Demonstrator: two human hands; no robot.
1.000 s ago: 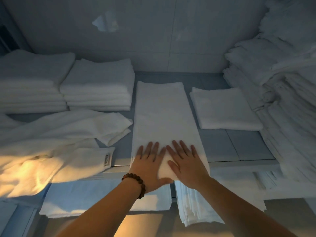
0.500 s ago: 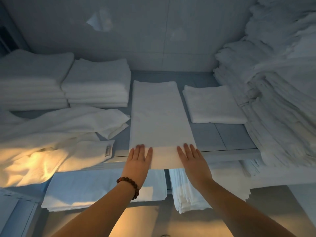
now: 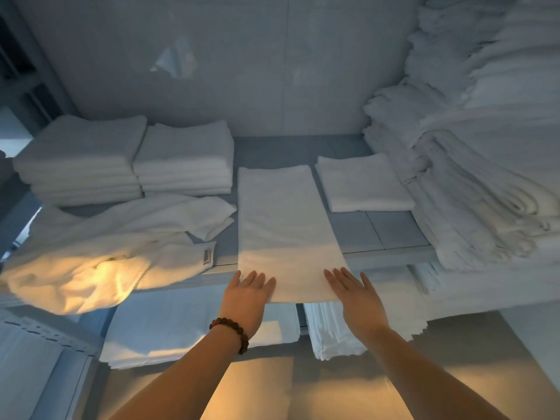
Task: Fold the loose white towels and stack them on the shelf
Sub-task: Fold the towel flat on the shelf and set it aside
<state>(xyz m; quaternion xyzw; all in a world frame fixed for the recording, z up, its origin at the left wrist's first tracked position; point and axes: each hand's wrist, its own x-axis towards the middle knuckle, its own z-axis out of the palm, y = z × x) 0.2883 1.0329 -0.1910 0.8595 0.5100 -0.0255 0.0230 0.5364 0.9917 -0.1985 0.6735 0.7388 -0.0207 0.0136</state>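
A long white towel (image 3: 281, 225), folded into a narrow strip, lies lengthwise on the grey shelf (image 3: 391, 231), its near end hanging over the front edge. My left hand (image 3: 247, 295) rests flat at the towel's near left corner, fingers spread, a bead bracelet on the wrist. At the near right corner my right hand (image 3: 357, 295) lies flat too. Neither hand grips the cloth. A loose crumpled white towel (image 3: 115, 247) sprawls on the shelf to the left. A small folded towel (image 3: 362, 183) sits right of the strip.
Two stacks of folded towels (image 3: 185, 159) stand at the back left. A tall, untidy pile of white linen (image 3: 485, 153) fills the right side. Folded sheets (image 3: 194, 325) lie on a lower shelf below my hands. A wall closes the back.
My hands have slid apart from the middle of the towel's near end to its two corners and drawn back toward the shelf edge. The towel stays flat.
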